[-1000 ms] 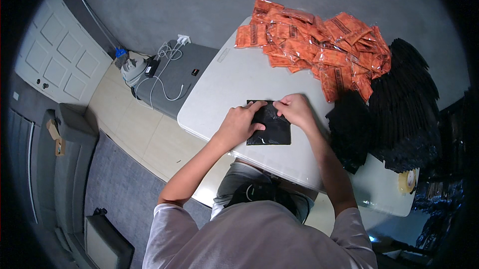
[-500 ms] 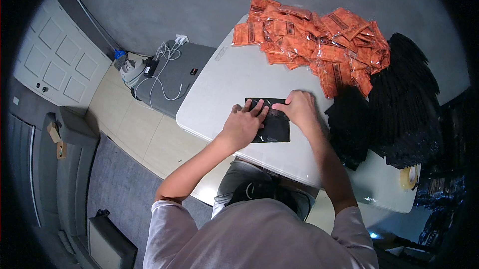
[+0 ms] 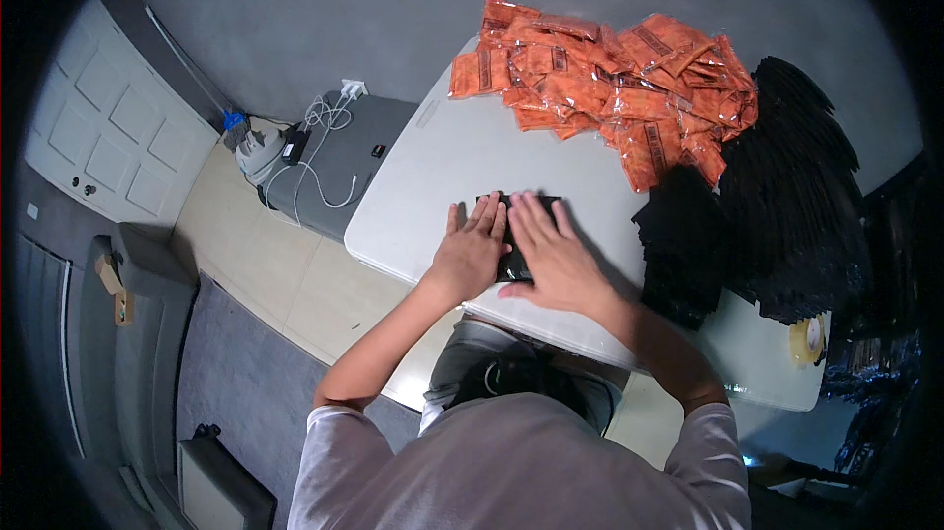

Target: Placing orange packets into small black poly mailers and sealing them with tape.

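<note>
A flat black plastic bag lies on the white table near its front edge, mostly covered by my hands. My left hand rests along the bag's left side with its fingers stretched out. Across the right part of the bag, my right hand lies flat, fingers extended and thumb out to the left. Neither hand grips anything. What lies under the palms is hidden.
Orange packets in clear plastic are heaped at the table's far side. Stacks of black bags stand on the right, with a roll of yellowish tape nearer me. A grey bench with white cables sits beyond the table's left edge.
My right hand has moved from the bag's upper right corner down and left, and now lies flat on it. The left hand's fingers have drawn closer together.
</note>
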